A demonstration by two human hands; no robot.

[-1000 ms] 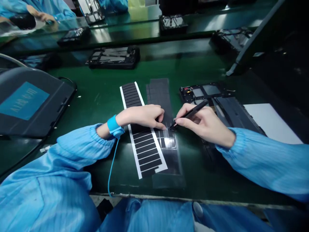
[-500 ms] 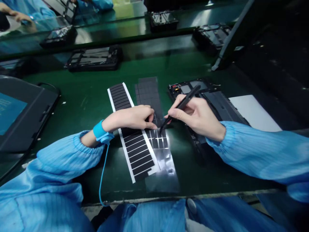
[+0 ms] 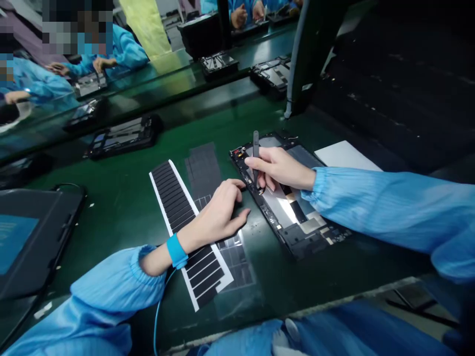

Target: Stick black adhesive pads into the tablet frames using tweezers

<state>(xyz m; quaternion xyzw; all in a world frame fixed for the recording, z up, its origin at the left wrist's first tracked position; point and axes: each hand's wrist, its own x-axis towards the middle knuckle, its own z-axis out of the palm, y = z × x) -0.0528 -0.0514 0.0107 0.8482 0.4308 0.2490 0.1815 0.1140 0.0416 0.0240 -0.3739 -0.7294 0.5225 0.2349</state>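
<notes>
My right hand (image 3: 276, 168) pinches black tweezers (image 3: 256, 143), held nearly upright over an opened tablet-like device (image 3: 293, 235) with bare electronics. The tweezers' tips are low over the device's left part; whether they hold anything is too small to tell. My left hand (image 3: 220, 212) has thumb and fingers apart, reaching towards the device's left edge. Under its palm and wrist run a white-edged sheet of black strips (image 3: 168, 198) and a clear film with dark grey pieces (image 3: 203, 170). A blue wrist strap (image 3: 176, 250) with a cord circles my left wrist.
A white sheet (image 3: 347, 154) lies behind the device. At left rests a dark grey case with a blue panel (image 3: 17, 242). Similar opened devices (image 3: 124, 136) stand along the back, where co-workers in blue sleeves (image 3: 128, 49) sit. A dark upright panel (image 3: 311, 59) borders the right.
My right hand has moved the tweezers from the film over to the device. My left hand has spread its fingers and shifted towards the device. The camera view has turned.
</notes>
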